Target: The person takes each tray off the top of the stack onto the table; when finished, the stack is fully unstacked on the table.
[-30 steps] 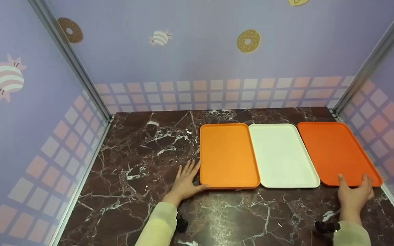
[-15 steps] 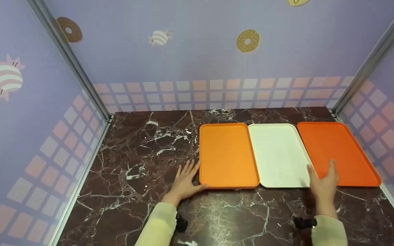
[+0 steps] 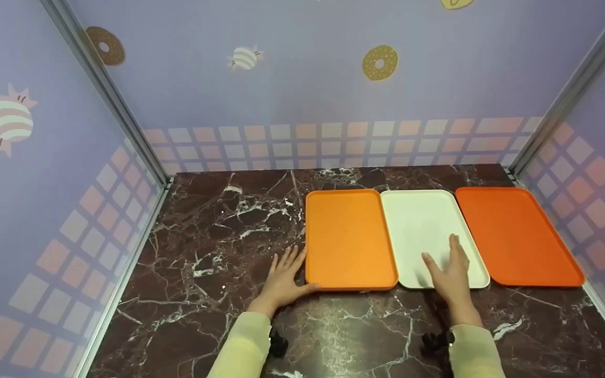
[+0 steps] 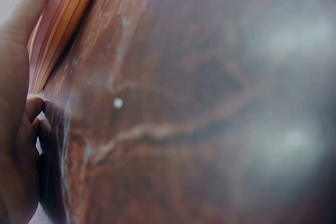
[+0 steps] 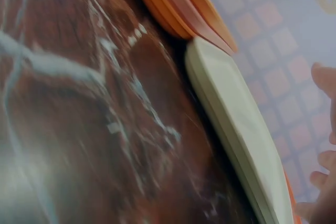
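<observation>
Three rectangular trays lie side by side on the marble-patterned table: a light orange tray (image 3: 350,236), a white tray (image 3: 413,220) and a red-orange tray (image 3: 515,236). My left hand (image 3: 280,283) is spread at the near left corner of the light orange tray, fingers along its side and thumb at its front edge. Over the near part of the white tray is my right hand (image 3: 452,275), thumb and fingers apart, holding nothing. The right wrist view shows layered rims on the light orange tray (image 5: 178,3), like a stack, and a double rim on the white tray (image 5: 236,114).
Dark red marble-patterned table (image 3: 218,226) extends left of the trays and in front of them. Patterned lilac panels (image 3: 302,79) stand at the back and both sides, joined by metal posts (image 3: 118,105). The red-orange tray's near right corner lies close to the right panel.
My right hand has moved left, from the near edge of the red-orange tray to over the white tray. The left hand and the trays have stayed in place.
</observation>
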The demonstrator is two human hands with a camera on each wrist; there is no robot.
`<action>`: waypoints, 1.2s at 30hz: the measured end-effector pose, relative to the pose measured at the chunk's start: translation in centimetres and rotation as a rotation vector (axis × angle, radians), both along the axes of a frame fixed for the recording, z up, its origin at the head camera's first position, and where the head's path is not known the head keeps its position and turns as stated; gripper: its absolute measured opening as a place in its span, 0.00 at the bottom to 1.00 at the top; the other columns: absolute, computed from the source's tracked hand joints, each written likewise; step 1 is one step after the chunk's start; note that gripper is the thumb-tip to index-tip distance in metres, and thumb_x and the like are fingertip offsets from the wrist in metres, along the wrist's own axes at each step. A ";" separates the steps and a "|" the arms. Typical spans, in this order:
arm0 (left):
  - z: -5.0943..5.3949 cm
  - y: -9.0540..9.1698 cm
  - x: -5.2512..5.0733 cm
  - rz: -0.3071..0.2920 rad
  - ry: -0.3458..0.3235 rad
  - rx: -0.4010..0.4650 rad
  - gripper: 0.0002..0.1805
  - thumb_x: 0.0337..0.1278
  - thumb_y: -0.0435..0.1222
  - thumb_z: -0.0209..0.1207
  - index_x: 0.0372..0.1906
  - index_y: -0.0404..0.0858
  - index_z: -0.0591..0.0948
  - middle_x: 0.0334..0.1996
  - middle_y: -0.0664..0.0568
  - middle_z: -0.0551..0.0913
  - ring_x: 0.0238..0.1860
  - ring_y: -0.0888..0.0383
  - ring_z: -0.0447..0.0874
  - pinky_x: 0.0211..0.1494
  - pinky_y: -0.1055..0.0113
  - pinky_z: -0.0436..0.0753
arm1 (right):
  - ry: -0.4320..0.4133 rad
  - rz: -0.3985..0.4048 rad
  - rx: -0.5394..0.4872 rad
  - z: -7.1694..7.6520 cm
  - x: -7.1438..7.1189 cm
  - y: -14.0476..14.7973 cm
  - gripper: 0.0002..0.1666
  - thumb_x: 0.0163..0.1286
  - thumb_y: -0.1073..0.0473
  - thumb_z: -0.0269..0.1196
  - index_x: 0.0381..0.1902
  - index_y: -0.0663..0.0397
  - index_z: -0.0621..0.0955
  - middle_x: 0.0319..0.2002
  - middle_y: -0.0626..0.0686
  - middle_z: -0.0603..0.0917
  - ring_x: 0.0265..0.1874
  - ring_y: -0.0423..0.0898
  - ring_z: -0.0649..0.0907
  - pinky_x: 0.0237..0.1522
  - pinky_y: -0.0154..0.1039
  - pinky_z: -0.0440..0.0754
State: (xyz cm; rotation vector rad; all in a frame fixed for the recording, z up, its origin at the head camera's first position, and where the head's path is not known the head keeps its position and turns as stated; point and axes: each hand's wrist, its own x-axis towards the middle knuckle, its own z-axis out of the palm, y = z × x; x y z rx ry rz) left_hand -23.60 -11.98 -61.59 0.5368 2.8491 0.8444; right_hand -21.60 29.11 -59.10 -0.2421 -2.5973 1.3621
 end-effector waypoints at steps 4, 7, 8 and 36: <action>0.0 0.0 0.0 0.006 -0.008 -0.009 0.61 0.52 0.73 0.59 0.85 0.54 0.47 0.85 0.45 0.48 0.86 0.43 0.41 0.86 0.39 0.35 | -0.033 0.071 0.027 -0.4 -0.6 -1.2 0.54 0.76 0.48 0.61 0.84 0.58 0.44 0.84 0.64 0.41 0.83 0.67 0.42 0.81 0.70 0.43; 0.0 0.1 0.0 0.008 -0.013 -0.005 0.60 0.53 0.73 0.60 0.85 0.55 0.47 0.85 0.46 0.47 0.86 0.44 0.40 0.86 0.40 0.34 | -0.041 0.112 0.051 -0.6 -1.0 -2.0 0.53 0.76 0.48 0.61 0.84 0.60 0.45 0.84 0.66 0.41 0.82 0.69 0.41 0.80 0.71 0.42; 0.0 0.1 -0.1 0.008 -0.016 -0.004 0.60 0.53 0.73 0.60 0.85 0.56 0.47 0.85 0.46 0.47 0.86 0.44 0.40 0.86 0.40 0.34 | -0.040 0.124 0.061 -0.7 -1.2 -2.2 0.53 0.76 0.48 0.62 0.84 0.60 0.46 0.84 0.66 0.41 0.82 0.70 0.41 0.80 0.72 0.42; -0.1 0.4 0.0 0.048 0.031 0.039 0.46 0.72 0.63 0.50 0.84 0.45 0.54 0.83 0.43 0.55 0.85 0.42 0.47 0.86 0.39 0.39 | -0.216 0.269 0.342 -2.5 -2.4 -4.7 0.43 0.81 0.33 0.43 0.85 0.43 0.48 0.84 0.65 0.39 0.82 0.70 0.37 0.73 0.80 0.27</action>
